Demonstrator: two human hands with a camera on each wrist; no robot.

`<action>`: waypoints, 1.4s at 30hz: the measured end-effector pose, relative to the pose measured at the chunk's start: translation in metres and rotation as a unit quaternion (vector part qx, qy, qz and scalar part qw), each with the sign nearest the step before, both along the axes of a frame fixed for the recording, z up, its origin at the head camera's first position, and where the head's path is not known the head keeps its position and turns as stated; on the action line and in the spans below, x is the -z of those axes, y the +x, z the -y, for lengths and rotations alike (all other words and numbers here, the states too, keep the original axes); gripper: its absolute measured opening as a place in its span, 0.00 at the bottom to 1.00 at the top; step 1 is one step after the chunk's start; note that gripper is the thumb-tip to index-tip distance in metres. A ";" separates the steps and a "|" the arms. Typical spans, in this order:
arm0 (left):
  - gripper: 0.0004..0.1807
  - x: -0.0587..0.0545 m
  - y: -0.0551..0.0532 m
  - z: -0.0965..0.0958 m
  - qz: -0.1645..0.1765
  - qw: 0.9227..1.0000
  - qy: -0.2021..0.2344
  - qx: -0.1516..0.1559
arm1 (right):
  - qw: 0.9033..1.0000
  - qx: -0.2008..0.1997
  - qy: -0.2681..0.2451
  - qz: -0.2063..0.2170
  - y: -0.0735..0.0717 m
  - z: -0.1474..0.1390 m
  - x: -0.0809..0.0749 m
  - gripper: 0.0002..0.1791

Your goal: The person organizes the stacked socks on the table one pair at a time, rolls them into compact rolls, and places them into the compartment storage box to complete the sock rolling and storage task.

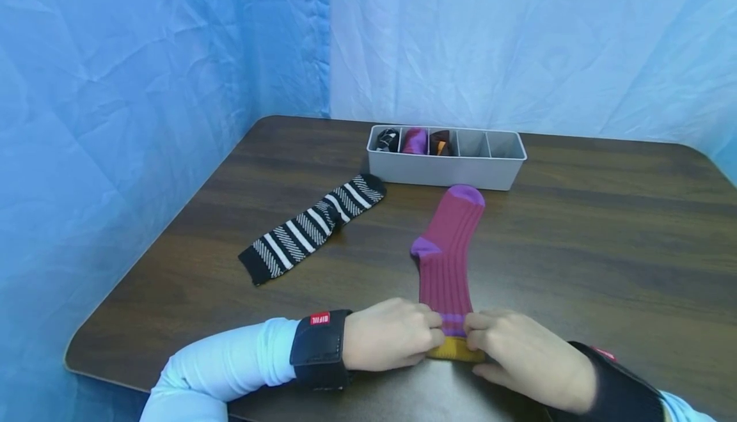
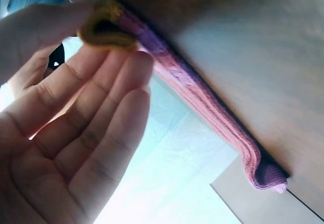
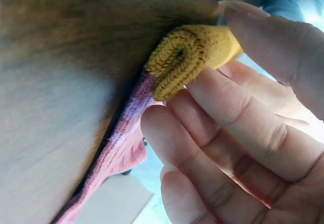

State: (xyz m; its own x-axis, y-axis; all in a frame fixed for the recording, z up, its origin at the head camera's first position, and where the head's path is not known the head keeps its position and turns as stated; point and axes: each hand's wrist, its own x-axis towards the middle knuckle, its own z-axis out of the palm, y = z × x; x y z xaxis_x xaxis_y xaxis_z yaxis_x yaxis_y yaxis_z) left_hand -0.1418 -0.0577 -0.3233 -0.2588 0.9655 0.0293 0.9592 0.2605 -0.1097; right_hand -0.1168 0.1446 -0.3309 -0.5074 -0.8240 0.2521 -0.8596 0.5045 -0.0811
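A pink ribbed sock (image 1: 451,256) with purple heel and toe lies flat on the table, toe pointing away. Its mustard cuff (image 1: 455,349) is rolled over on itself, and the layered fold shows in the right wrist view (image 3: 177,64). At the cuff's left end my left hand (image 1: 394,334) pinches the roll between thumb and fingers. My right hand (image 1: 526,355) holds the right end the same way, fingertips on the far side and thumb on the near side. Left of it lies a black-and-white patterned sock (image 1: 311,230), stretched out diagonally.
Behind the socks stands a grey divided box (image 1: 446,171). Its left compartments hold a black-and-white bundle (image 1: 388,140), a purple-pink bundle (image 1: 414,141) and a dark brown bundle with orange (image 1: 440,143). Blue sheeting (image 1: 460,45) hangs around the dark wooden table (image 1: 604,236).
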 end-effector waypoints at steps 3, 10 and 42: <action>0.02 -0.001 0.000 0.001 0.015 1.000 0.002 -0.006 | 1.000 0.008 0.001 -0.010 0.001 0.002 0.001 0.13; 0.09 -0.002 -0.002 0.004 0.088 0.995 0.033 -0.020 | 1.000 0.014 -0.022 -0.017 0.001 0.003 0.002 0.13; 0.11 -0.004 0.000 0.004 0.026 0.998 0.002 -0.065 | 1.000 0.017 -0.014 0.014 -0.004 0.002 0.001 0.14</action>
